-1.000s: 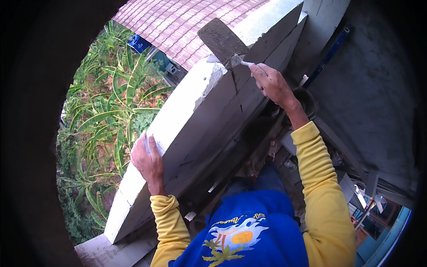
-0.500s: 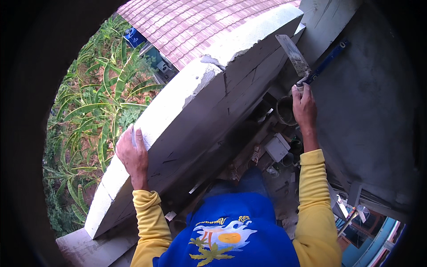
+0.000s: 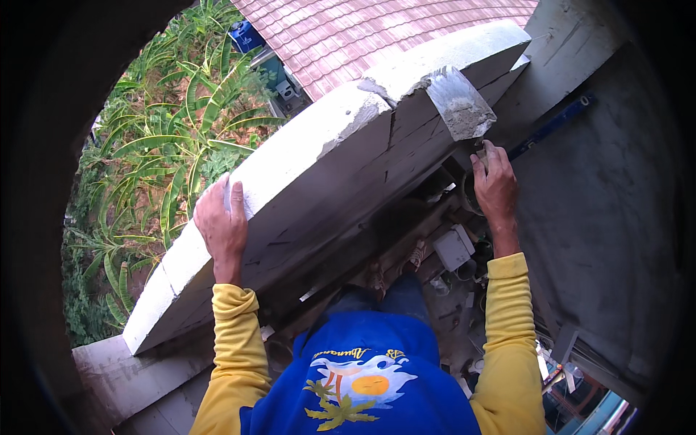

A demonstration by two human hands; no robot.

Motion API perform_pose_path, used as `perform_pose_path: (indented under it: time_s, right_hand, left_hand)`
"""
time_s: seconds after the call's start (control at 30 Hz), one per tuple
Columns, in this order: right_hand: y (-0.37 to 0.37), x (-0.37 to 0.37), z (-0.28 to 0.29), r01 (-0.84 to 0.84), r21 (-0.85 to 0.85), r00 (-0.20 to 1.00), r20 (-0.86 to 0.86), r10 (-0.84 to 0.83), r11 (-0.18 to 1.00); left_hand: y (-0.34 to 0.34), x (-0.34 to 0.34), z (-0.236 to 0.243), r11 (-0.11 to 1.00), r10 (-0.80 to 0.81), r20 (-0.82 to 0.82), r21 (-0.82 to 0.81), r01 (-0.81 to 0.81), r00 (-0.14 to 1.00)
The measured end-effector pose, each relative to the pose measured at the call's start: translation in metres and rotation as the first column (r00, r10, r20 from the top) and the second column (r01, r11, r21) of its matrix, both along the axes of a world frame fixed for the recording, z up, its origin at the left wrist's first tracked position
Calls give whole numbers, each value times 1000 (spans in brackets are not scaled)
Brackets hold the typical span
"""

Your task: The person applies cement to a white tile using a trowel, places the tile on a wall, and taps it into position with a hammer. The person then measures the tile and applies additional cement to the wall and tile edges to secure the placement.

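Observation:
My left hand [image 3: 221, 225] is closed over the top edge of a curved white block wall [image 3: 304, 156], lower left of centre. My right hand [image 3: 495, 181] grips the handle of a flat metal trowel [image 3: 460, 107] on the wall's inner side. Pale grey mortar lies on the blade, which is tilted up against or very close to the upper edge of the wall, right of a jagged crack [image 3: 388, 98]; contact is hard to tell. The handle is mostly hidden by my fingers.
Beyond the wall are banana plants [image 3: 167, 152], a tiled roof [image 3: 391, 29] and a blue object [image 3: 245, 36]. A blue level [image 3: 554, 123] leans at the right beside a concrete surface. Below, by my feet, lie a pale box [image 3: 453, 246], buckets and clutter.
The trowel went from over the crack out to the right of the wall, and has since swung back left to the wall's edge. My left hand still holds the wall.

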State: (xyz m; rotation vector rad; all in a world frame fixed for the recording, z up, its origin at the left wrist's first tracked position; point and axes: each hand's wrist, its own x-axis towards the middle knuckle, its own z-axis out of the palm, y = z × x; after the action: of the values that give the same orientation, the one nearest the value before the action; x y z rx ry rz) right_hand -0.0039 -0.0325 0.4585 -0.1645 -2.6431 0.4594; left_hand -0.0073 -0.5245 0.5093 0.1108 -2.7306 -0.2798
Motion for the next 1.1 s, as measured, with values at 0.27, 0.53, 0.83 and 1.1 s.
perform_pose_path:
  time_s: [0.27,0.53,0.83,1.1]
  right_hand:
    - [-46,20,35,-62,-183,989,122,85,981]
    - [-42,16,68,-118,197,989,-62,132,973]
    - [-72,34,115,-128,681,975,-48,218,721]
    - [-60,19,136,-148,555,977,-47,209,819]
  left_hand:
    - [-4,-2,-5,1000,-1,-18,29,1,1000]
    - [-4,0,-4,1000,-12,-57,25,13,998]
    - [2,-1,-3,997,-21,-47,77,25,999]
    - [-1,-1,-4,998,4,-25,65,-3,1000]
